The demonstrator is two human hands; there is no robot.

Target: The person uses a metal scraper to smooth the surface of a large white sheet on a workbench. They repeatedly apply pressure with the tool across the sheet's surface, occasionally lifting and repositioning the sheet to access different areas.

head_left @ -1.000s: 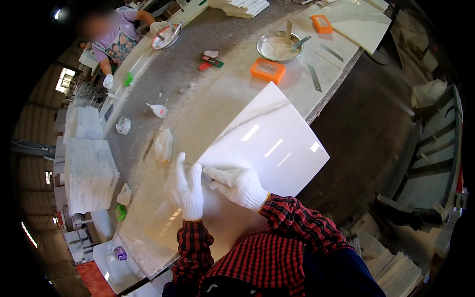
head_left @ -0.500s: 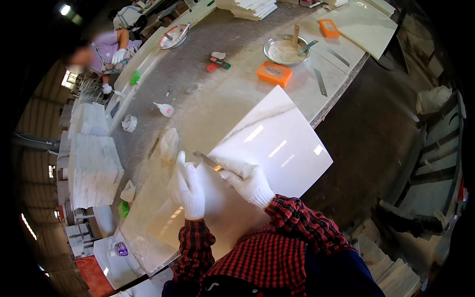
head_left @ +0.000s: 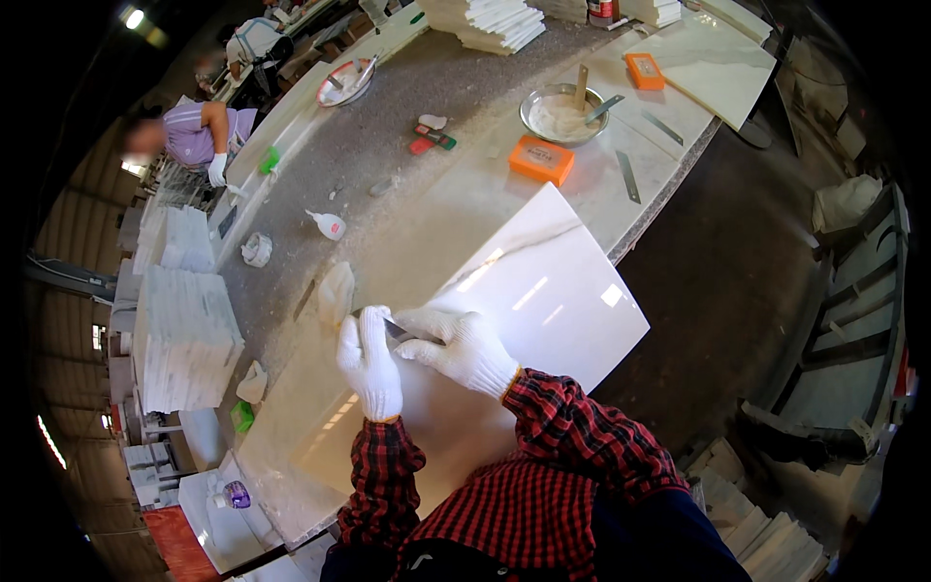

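Observation:
Both my hands wear white knitted gloves and meet over the near left part of a glossy white slab [head_left: 567, 281] with a grey vein. My right hand [head_left: 465, 354] is closed around a thin metal scraper blade [head_left: 397, 331], its tip pointing left. My left hand [head_left: 369, 367] is raised beside that tip, fingers upright and thumb apart. The blade's end meets or nearly meets its fingers; exact contact is hard to see. Just beyond the left hand lies a crumpled white cloth or glove [head_left: 336, 293], with a narrow flat blade [head_left: 304, 299] beside it.
Farther off stand a metal bowl of pale paste [head_left: 561, 116] with scrapers, orange boxes [head_left: 540, 160], loose blades [head_left: 628, 177] and a white squeeze bottle [head_left: 331, 226]. Slabs are stacked at left [head_left: 189, 339] and far back [head_left: 485, 21]. A person in lilac [head_left: 189, 134] works across the table.
My hands have come closer together, and the left fingers now meet or nearly meet the scraper's tip. The view has shifted slightly. The person across the table has moved an arm.

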